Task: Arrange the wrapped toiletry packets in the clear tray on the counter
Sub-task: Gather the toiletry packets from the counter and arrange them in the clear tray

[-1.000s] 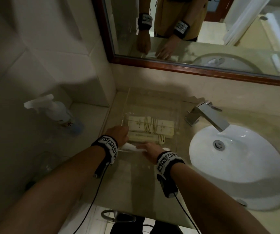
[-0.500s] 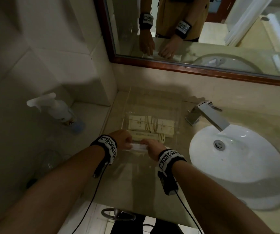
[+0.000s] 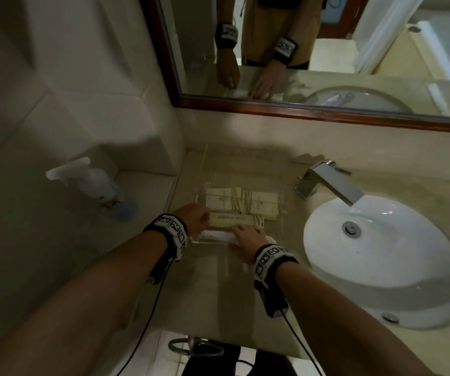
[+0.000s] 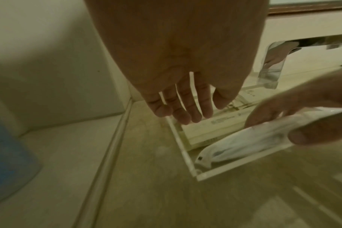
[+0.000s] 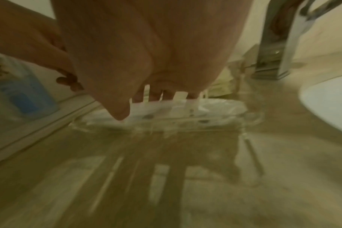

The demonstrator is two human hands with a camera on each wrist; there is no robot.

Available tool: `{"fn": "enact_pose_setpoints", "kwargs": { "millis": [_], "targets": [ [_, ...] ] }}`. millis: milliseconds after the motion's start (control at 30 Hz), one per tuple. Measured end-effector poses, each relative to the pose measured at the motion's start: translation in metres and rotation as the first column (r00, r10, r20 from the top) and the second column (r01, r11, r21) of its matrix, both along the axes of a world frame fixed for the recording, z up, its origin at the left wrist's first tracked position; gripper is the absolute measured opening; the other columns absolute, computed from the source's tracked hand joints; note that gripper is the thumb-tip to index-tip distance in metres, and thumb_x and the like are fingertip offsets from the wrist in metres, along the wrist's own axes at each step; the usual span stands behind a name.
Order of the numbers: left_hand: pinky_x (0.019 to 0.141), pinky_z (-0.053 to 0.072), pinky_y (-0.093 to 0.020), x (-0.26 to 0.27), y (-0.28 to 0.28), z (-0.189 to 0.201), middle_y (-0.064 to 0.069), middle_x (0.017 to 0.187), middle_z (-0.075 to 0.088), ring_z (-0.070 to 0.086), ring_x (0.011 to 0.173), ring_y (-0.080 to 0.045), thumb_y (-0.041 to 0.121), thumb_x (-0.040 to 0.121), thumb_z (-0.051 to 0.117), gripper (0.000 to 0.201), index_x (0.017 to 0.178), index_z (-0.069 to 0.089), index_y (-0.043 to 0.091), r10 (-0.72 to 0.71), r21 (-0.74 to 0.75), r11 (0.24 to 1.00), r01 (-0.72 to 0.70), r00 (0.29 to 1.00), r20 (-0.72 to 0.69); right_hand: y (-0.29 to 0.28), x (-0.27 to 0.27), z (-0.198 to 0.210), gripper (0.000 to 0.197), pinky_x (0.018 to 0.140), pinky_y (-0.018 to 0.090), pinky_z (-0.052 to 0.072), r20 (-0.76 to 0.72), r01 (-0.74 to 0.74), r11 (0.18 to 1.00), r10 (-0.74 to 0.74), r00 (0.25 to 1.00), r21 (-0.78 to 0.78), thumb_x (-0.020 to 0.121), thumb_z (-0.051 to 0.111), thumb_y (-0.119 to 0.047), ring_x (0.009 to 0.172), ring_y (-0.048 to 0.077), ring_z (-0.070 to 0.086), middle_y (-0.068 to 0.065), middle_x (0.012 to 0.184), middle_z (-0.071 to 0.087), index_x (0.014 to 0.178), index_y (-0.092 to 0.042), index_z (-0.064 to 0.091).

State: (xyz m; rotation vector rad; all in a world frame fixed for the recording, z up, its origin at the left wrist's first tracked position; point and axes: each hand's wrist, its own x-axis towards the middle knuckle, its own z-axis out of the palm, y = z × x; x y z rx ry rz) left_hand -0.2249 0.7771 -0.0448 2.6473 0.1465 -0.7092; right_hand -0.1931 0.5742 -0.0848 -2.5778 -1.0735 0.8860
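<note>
A clear tray [image 3: 282, 198] sits on the counter left of the sink. Inside lie cream wrapped packets tied with string [image 3: 241, 201] and a narrow cream packet [image 3: 234, 220]. A white wrapped packet [image 3: 214, 235] lies along the tray's front wall [image 4: 234, 168]. My right hand [image 4: 279, 126] pinches this white packet [image 4: 244, 143] between thumb and fingers, low inside the tray [image 5: 185, 125]. My left hand [image 4: 185, 114] hovers with straight fingers over the tray's left wall, holding nothing. In the head view the left hand [image 3: 199, 217] is beside the narrow packet's left end.
A spray bottle with blue liquid [image 3: 96, 183] stands on the ledge to the left. The chrome faucet [image 3: 326, 183] and white basin [image 3: 381, 261] are close on the right. A framed mirror [image 3: 326, 109] runs along the wall behind. Bare counter [image 3: 218, 294] lies before the tray.
Both hands held the white packet at the tray's front. My left hand has let go and drawn back to the left wall; the right hand stays on the packet, now low in the tray.
</note>
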Motion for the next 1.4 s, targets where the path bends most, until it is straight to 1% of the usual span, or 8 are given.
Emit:
{"fn": "enact_pose_setpoints", "kwargs": {
  "millis": [333,467,600,733,933,1067,1233,1400],
  "targets": [
    [0.068,0.042,-0.032,0.043,-0.082,0.027,-0.012,0.087,0.06,0.055,0.078,-0.025,0.018,0.091,0.052,0.017,0.09,0.06,0.004,-0.168,0.024,0.986,0.166,0.979,0.111,-0.086,0.043,0.06,0.022,0.085,0.039,0.05,0.088,0.25,0.966,-0.255,0.963,0.062,0.094,0.048,-0.027,0.101,0.032,0.06,0.009,0.113,0.062,0.106,-0.016,0.062],
    [0.078,0.053,-0.04,0.066,-0.138,0.042,-0.011,0.093,0.064,0.061,0.085,-0.031,0.021,0.089,0.053,0.016,0.09,0.06,0.007,-0.261,0.069,0.965,0.255,0.959,0.112,-0.145,0.055,0.088,0.018,0.09,0.046,0.047,0.124,0.35,0.933,-0.358,0.925,0.087,0.093,0.045,-0.026,0.099,0.032,0.06,0.006,0.108,0.064,0.099,-0.019,0.061],
    [0.067,0.047,-0.034,0.083,-0.217,0.062,-0.012,0.082,0.057,0.055,0.073,-0.028,0.015,0.085,0.052,0.013,0.074,0.052,0.009,-0.339,0.117,0.937,0.328,0.936,0.095,-0.224,0.053,0.108,0.022,0.094,0.043,0.044,0.169,0.448,0.89,-0.456,0.874,0.085,0.094,0.046,-0.03,0.108,0.027,0.057,0.005,0.114,0.061,0.109,-0.02,0.059],
    [0.072,0.046,-0.036,0.084,-0.306,0.067,-0.005,0.076,0.052,0.052,0.075,-0.025,0.015,0.084,0.05,0.029,0.061,0.035,0.024,-0.412,0.117,0.91,0.398,0.9,0.144,-0.32,0.04,0.12,0.025,0.097,0.043,0.041,0.196,0.52,0.852,-0.521,0.831,0.061,0.094,0.048,-0.034,0.111,0.025,0.055,0.004,0.116,0.06,0.112,-0.021,0.058],
    [0.082,0.049,-0.034,0.074,-0.445,0.095,0.0,0.086,0.058,0.058,0.086,-0.022,0.026,0.087,0.052,0.005,0.083,0.052,0.024,-0.478,0.126,0.878,0.461,0.859,0.185,-0.457,0.014,0.133,0.028,0.098,0.044,0.043,0.212,0.628,0.778,-0.619,0.756,0.03,0.093,0.05,-0.035,0.112,0.026,0.056,0.005,0.119,0.06,0.116,-0.021,0.056],
    [0.073,0.048,-0.031,0.076,-0.519,0.105,0.0,0.086,0.056,0.056,0.078,-0.022,0.023,0.091,0.046,0.016,0.1,0.058,0.019,-0.531,0.133,0.847,0.515,0.831,0.166,-0.531,0.0,0.138,0.026,0.097,0.043,0.043,0.23,0.69,0.724,-0.674,0.702,0.014,0.093,0.048,-0.036,0.111,0.025,0.055,0.003,0.118,0.06,0.115,-0.023,0.054],
    [0.081,0.05,-0.034,0.089,-0.583,0.102,-0.001,0.102,0.063,0.06,0.094,-0.024,0.022,0.088,0.048,0.01,0.091,0.057,0.023,-0.606,0.143,0.795,0.589,0.779,0.163,-0.596,-0.009,0.133,0.027,0.098,0.042,0.042,0.236,0.764,0.645,-0.741,0.628,-0.008,0.093,0.049,-0.036,0.113,0.025,0.055,0.002,0.12,0.059,0.116,-0.023,0.054],
    [0.082,0.054,-0.039,0.112,-0.629,0.089,-0.002,0.094,0.063,0.062,0.089,-0.026,0.021,0.081,0.053,0.007,0.079,0.051,0.027,-0.652,0.113,0.758,0.643,0.748,0.121,-0.634,-0.003,0.121,0.027,0.099,0.044,0.043,0.208,0.8,0.597,-0.776,0.595,-0.062,0.093,0.049,-0.035,0.114,0.026,0.054,0.003,0.122,0.059,0.116,-0.022,0.054]
  ]
}}
